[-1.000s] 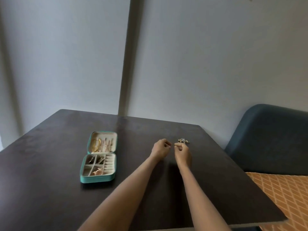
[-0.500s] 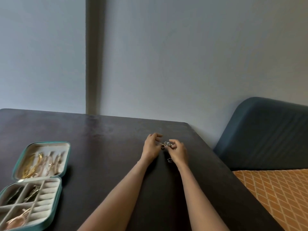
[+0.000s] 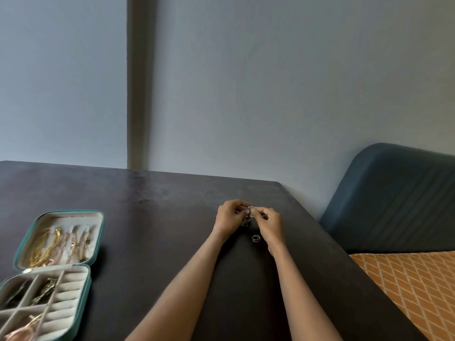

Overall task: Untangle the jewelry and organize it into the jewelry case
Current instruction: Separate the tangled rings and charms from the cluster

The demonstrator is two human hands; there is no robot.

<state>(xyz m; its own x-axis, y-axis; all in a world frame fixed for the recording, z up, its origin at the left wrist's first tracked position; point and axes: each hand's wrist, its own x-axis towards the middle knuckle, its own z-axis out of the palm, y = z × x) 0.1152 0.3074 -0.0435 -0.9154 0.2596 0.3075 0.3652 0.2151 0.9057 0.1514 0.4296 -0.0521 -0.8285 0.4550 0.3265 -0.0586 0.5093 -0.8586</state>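
on the dark wooden table [image 3: 157, 217] both the left hand [image 3: 227, 217] and right hand [image 3: 269, 223] pinch a small silver jewelry tangle [image 3: 250, 212]; better to pull gently apart, not tug.

Jewelry case [image 3: 53, 271] is lying open at the left edge of the surface [image 3: 152, 217], its lid half behind its tray half. Chains [image 3: 59, 244] are lying in the lid; more pieces are sitting in the tray's compartments. Well to the right, left hand [image 3: 227, 217] and right hand [image 3: 270, 225] are meeting over the surface, a small tangle of jewelry [image 3: 250, 214] sitting between their fingertips. A ring [image 3: 256, 238] is lying on the surface just before the tangle, beside the right wrist. A sofa [image 3: 394, 198] is standing right of the surface.
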